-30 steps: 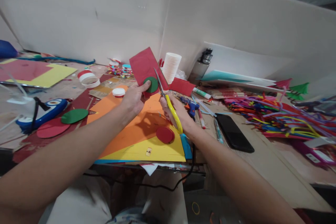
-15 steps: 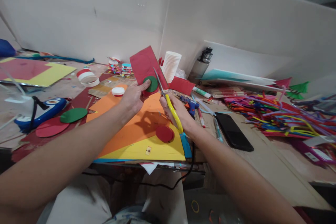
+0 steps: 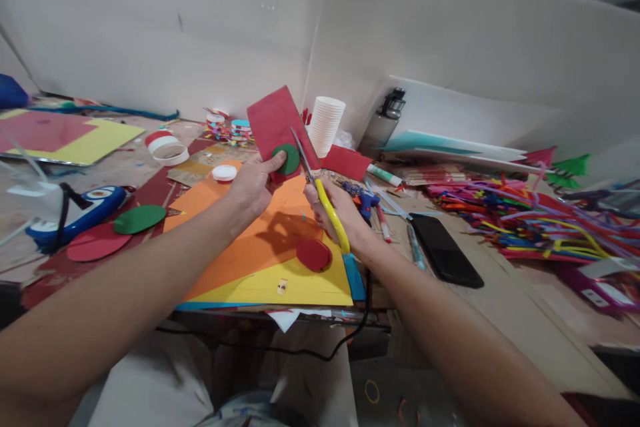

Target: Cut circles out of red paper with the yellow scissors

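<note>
Flat red rectangular paper sheet (image 3: 274, 117): matte, faint darker marks on its face, straight edges, held up tilted above the worktop (image 3: 125, 170), in front of the white ribbed stack of paper cups (image 3: 327, 123). Small round green paper disc (image 3: 290, 161) lies against its lower part, partly under the thumb.

Left hand (image 3: 254, 183): pinching sheet and disc together, thumb on the disc, other fingers behind. Right hand (image 3: 336, 203): closed around the yellow-handled metal scissors (image 3: 331, 213), blade pointing up across the sheet, just right of the disc. Can't tell how far the blades are apart.

Below the hands: large orange paper sheet (image 3: 235, 240) over a yellow paper sheet (image 3: 245, 290), dark red round paper disc (image 3: 313, 255) near the right side.

Vs one second ago: almost no change. Same grips, disc at same spot on the red sheet; whole view shifted very slightly, worktop items unmoved otherwise.
</note>
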